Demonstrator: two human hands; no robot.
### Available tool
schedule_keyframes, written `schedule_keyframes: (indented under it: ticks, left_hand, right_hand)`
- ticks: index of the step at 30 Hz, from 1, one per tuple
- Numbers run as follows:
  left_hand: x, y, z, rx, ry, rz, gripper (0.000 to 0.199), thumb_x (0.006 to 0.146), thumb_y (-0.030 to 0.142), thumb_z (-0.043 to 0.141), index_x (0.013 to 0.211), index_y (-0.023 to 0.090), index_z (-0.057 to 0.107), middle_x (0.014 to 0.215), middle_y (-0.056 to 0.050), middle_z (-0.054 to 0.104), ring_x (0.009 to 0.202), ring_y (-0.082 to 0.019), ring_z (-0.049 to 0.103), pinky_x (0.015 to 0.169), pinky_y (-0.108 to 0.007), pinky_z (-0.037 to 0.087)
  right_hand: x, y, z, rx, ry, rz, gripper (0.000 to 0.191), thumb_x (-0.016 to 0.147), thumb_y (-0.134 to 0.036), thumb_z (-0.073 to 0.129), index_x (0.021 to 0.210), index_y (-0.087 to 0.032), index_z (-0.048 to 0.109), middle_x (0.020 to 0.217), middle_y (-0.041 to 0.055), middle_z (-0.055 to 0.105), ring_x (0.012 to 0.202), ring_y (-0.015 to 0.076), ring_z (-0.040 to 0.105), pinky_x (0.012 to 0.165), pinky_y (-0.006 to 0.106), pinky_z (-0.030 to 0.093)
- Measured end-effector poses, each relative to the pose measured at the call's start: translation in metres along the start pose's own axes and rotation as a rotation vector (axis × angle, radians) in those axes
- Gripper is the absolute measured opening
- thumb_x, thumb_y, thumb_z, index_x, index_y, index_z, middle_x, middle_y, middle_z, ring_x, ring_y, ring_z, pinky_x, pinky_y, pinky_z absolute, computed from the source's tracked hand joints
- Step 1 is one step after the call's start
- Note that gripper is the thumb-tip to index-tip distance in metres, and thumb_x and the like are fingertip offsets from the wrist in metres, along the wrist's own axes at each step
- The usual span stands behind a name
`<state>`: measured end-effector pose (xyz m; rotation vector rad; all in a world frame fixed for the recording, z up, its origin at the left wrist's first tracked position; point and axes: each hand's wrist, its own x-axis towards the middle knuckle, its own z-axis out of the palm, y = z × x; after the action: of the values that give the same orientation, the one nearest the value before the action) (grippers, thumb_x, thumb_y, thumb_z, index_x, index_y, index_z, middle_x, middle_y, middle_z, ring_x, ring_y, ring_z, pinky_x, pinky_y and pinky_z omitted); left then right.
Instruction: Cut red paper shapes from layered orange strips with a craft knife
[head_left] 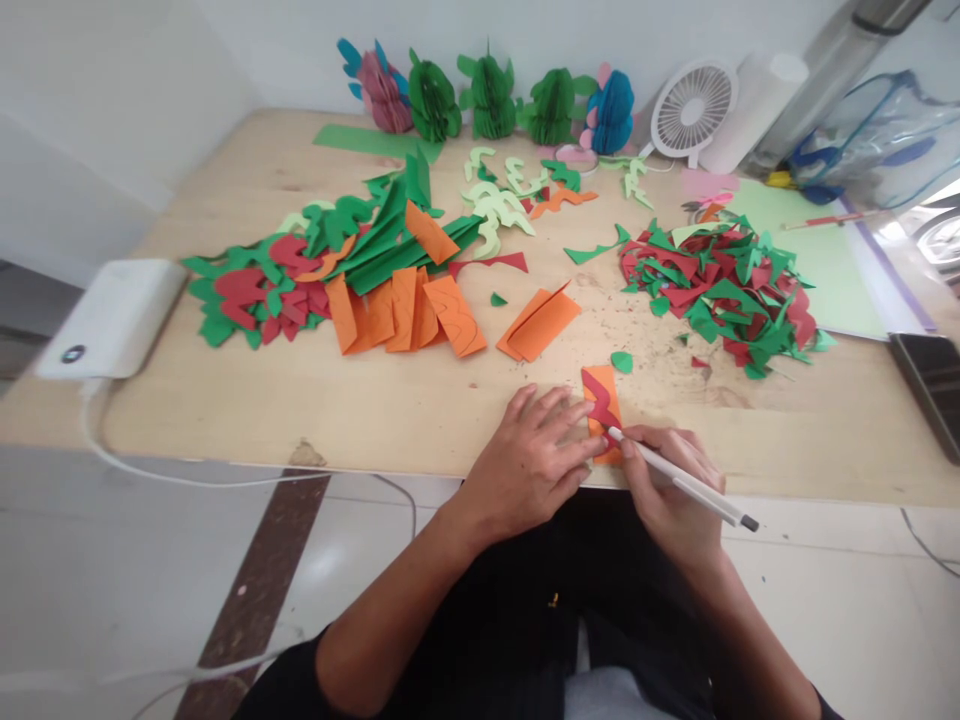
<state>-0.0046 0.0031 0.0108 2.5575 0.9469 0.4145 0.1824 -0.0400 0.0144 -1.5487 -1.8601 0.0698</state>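
2 bare hands are flanking a small rectangular strip of orange paper (606,376), which is lying at the near edge of the pale wooden desk (375,410). Its long axis is running from that edge toward the far edge, leaning slightly left. A wavy red paper shape (601,397) is lying on top, along the same axis. The left hand (541,450) is resting palm down, fingers slightly spread, fingertips reaching the strip from its left side. The right hand (679,480) is pinching a slim white pen with a dark end (699,489) between thumb and fingers, just beside the strip's right side. The pen is slanting across the strip's axis, its tip pointing left and toward the far edge. That crossing, against the red shape's lower right side, is seemingly mattering most; whether the tip is touching, I cannot tell.
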Motion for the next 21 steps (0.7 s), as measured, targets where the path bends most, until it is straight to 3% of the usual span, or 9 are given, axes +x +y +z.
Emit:
schedule_keyframes:
  ticks: [21]
  left_hand:
    - [-0.0019, -0.0015, 0.0044, 0.000, 0.042, 0.006, 0.034, 0.100, 0.032, 0.042, 0.125, 0.026, 0.064, 0.146, -0.006, 0.052, 0.138, -0.031, 0.039, 0.116, -0.059, 0.024]
  right_hand:
    - [-0.0009, -0.0014, -0.0009, -0.031, 0.030, -0.043, 0.008, 0.091, -0.019, 0.058, 0.083, -0.021, 0.060, 0.069, -0.0006, 0.070, 0.061, 0.0144, 0.063, 0.067, 0.029, 0.046]
